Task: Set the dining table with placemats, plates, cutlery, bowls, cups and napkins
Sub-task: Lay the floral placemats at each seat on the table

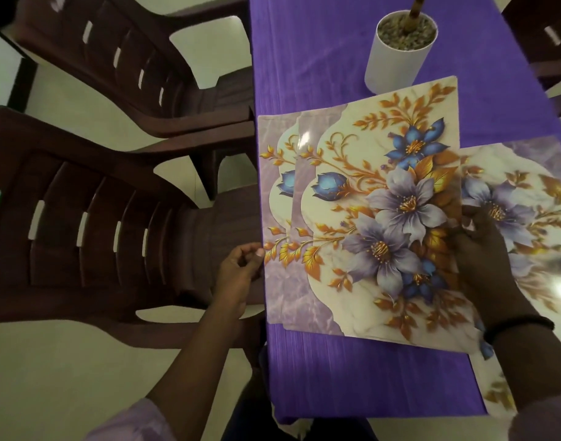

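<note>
Purple cloth (352, 377) covers the counter, and we're at the placemat step: no plates, cutlery, bowls, cups or napkins in view.

Our right hand (486, 265) grips the right edge of the top placemat (384, 192), thumb on top and the other fingers hidden under the sheet. That mat sits skewed over a second placemat (274, 202), whose left strip sticks out along the counter edge. Reads as a small stack being fanned so one sheet can be peeled off, though whether the top mat is lifted clear or lying flat we cannot tell.

Our left hand (241, 268) has fingers curled in at the near-left corner of the lower mat. It touches or pinches that corner, probably to pin the bottom sheet while the right pulls. We cannot tell if it truly has a grip.

A third placemat (527, 192) lies flat to the right, partly under the right hand, and looks already laid for the opposite seat.

A white pot (400, 55) of gravel stands just beyond the top mat's far corner, close enough that a slide forward could bump it.

Two brown plastic chairs, the near one (98, 224) and the far one (113, 52), face the left edge. So we'd judge that the mats in hand go to those two places.

Glossy sheets will likely stick together or slip on the cloth.
</note>
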